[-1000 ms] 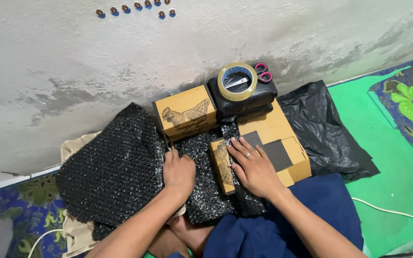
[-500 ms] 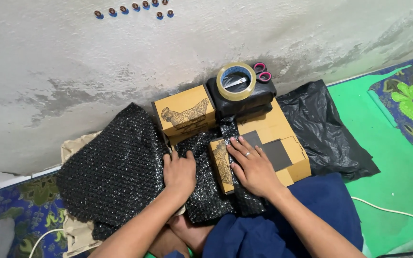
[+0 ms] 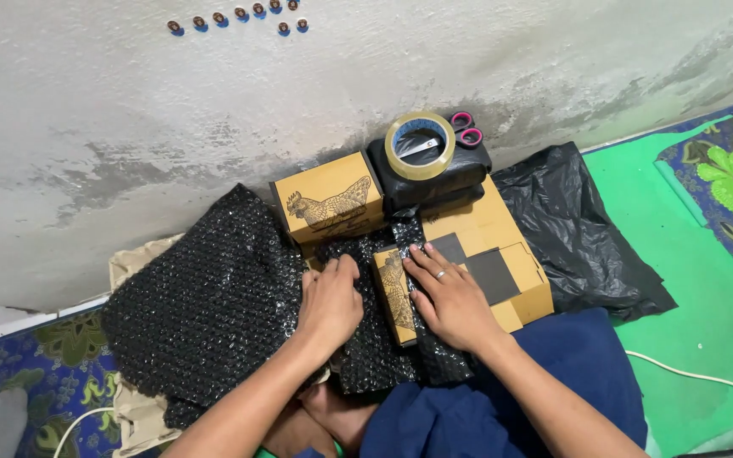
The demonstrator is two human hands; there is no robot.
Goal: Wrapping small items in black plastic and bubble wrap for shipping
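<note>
Wall (image 3: pixel 214 127): we see rough grey plaster filling twelve o'clock, a row of small round stickers (image 3: pixel 239 17) at its top edge.
Floor mat (image 3: pixel 680 280): green with leaf prints, from three to five o'clock; a white cord (image 3: pixel 706 377) crosses it.
Bubble wrap (image 3: pixel 205 305): a black sheet spread at nine o'clock, running under our hands, we judge so it can fold over the box.
Plastic bag (image 3: pixel 579 229): black, crumpled at two o'clock, its far side tucked behind the cartons.
Large carton (image 3: pixel 502 254): brown with dark panels, at one o'clock, partly hidden by our right wrist.
Printed box (image 3: pixel 328 199): cardboard with a rooster drawing, at eleven o'clock.
Tape roll (image 3: pixel 419 144): clear-brown, resting on a black wrapped parcel (image 3: pixel 430 182); pink-handled scissors (image 3: pixel 467 127) just behind.
Small rooster box (image 3: pixel 394 293): at centre, between our hands, half swathed in wrap, its lower end hidden.
Left hand (image 3: pixel 330 301): flat, fingers together, pressing wrap against the box's side.
Right hand (image 3: pixel 451 297): spread flat, ringed, pinning a wrap strip over the box; neither hand closes around anything.
</note>
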